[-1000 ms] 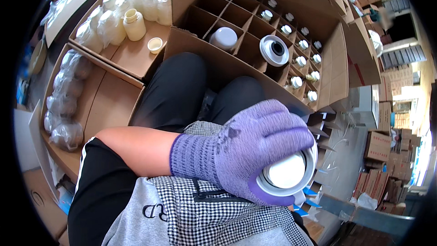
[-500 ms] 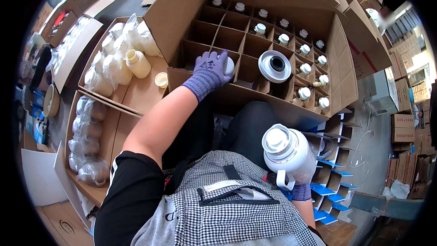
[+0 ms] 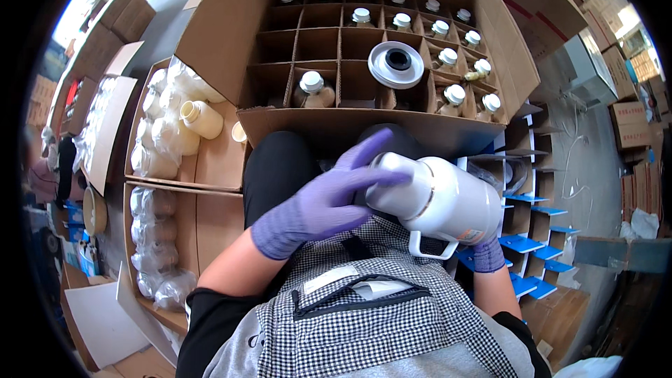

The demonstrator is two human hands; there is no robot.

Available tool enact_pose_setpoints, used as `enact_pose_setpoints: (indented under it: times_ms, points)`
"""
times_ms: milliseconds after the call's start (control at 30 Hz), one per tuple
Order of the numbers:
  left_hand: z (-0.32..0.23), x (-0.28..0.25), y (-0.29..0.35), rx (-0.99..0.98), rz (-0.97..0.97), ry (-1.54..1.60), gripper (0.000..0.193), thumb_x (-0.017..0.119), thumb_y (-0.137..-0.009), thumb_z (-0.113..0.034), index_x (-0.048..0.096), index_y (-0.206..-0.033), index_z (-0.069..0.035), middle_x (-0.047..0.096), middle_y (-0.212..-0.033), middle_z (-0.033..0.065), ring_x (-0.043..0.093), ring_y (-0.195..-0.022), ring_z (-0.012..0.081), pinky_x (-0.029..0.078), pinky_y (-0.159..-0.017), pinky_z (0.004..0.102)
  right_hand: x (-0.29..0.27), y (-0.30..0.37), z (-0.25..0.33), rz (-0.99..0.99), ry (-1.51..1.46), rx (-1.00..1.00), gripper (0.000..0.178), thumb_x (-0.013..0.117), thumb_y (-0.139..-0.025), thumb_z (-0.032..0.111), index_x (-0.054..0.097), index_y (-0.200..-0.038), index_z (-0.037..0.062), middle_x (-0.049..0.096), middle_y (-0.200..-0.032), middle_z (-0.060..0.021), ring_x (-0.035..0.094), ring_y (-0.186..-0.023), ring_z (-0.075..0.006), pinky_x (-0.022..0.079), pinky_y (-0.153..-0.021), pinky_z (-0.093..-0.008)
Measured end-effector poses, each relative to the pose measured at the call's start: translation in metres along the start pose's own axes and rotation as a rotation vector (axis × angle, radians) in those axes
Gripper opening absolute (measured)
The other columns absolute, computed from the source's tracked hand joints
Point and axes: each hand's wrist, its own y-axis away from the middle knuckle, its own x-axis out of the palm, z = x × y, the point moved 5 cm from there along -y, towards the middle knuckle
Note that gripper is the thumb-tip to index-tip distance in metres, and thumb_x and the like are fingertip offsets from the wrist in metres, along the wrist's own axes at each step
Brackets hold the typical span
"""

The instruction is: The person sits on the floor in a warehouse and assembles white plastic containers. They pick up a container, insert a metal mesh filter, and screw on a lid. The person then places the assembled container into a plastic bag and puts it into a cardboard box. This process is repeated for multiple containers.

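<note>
A white insulated jug with a side handle lies tilted over my lap, its lid end pointing left. My right hand, in a purple glove, grips it near the base; most of the fingers are hidden behind it. At the lid, my purple-gloved left hand has its fingers spread and holds nothing. Whether its fingertips touch the lid I cannot tell. Ahead, a divided carton holds several clear bottles with white caps. One capped bottle stands in a front compartment. A round white lid-like piece with a black centre rests on the dividers.
To the left, an open box holds cream bottles, some bagged. Below it sits another box with several plastic-wrapped round items. Blue-and-white cardboard dividers stand at my right. A grey-white box is on the floor beyond.
My left hand has left the carton and come back to the jug's lid. A capped bottle now shows where that hand was. The jug has tipped leftward from more upright.
</note>
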Motion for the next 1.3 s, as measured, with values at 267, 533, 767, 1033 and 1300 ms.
enact_pose_setpoints:
  times_ms: [267, 533, 767, 1033, 1300]
  points:
    - [-0.022, 0.011, 0.001, -0.005, 0.062, -0.415, 0.07, 0.074, -0.088, -0.02, 0.044, -0.151, -0.009, 0.041, -0.151, 0.0278, 0.045, -0.141, 0.0392, 0.041, -0.116, 0.0427, -0.007, 0.006, -0.006, 0.075, -0.132, 0.074, 0.064, 0.039, -0.109, 0.045, 0.025, -0.162, 0.0118, 0.038, -0.161, -0.0169, 0.042, -0.146, -0.035, 0.041, -0.116, -0.0544]
    - [-0.035, -0.006, 0.045, 0.088, -0.268, -1.305, 0.099, 0.088, -0.064, -0.049, 0.051, -0.147, -0.012, 0.041, -0.151, 0.0241, 0.043, -0.137, 0.0473, 0.032, -0.118, 0.0594, 0.031, -0.06, 0.001, 0.237, -0.757, 0.504, 0.051, 0.064, -0.1, 0.018, 0.05, -0.148, 0.0074, 0.059, -0.143, -0.0136, 0.061, -0.125, -0.0232, 0.053, -0.105, -0.0378]
    - [0.001, -0.128, 0.135, -0.004, -0.752, -0.188, 0.058, 0.052, -0.103, -0.044, 0.059, -0.139, 0.0, 0.071, -0.123, 0.0149, 0.066, -0.109, 0.0157, 0.052, -0.095, 0.0352, 0.11, -0.193, 0.173, 0.648, 0.112, 0.422, 0.039, 0.06, -0.101, 0.044, 0.073, -0.103, 0.0069, 0.062, -0.064, 0.0001, 0.056, -0.053, -0.0079, 0.044, -0.051, -0.0234]
    - [0.029, -0.134, 0.194, -0.28, -0.921, -0.043, 0.075, 0.049, -0.099, -0.063, 0.066, -0.129, 0.004, 0.072, -0.117, 0.0164, 0.068, -0.108, 0.0215, 0.052, -0.095, 0.0346, 0.025, -0.305, 0.097, -0.236, 1.774, -0.228, 0.067, 0.077, -0.083, 0.037, 0.055, -0.143, 0.0181, 0.061, -0.131, -0.0133, 0.058, -0.12, -0.0307, 0.046, -0.106, -0.0426]
    - [0.028, -0.13, 0.18, -0.253, -0.862, -0.043, 0.065, 0.046, -0.102, -0.054, 0.066, -0.129, 0.002, 0.071, -0.118, 0.0163, 0.068, -0.106, 0.0216, 0.052, -0.094, 0.0347, -0.026, -0.13, 0.098, -0.166, -0.108, 0.171, 0.051, 0.055, -0.098, 0.019, 0.052, -0.144, -0.0016, 0.061, -0.137, -0.016, 0.059, -0.126, -0.0257, 0.044, -0.11, -0.0329]
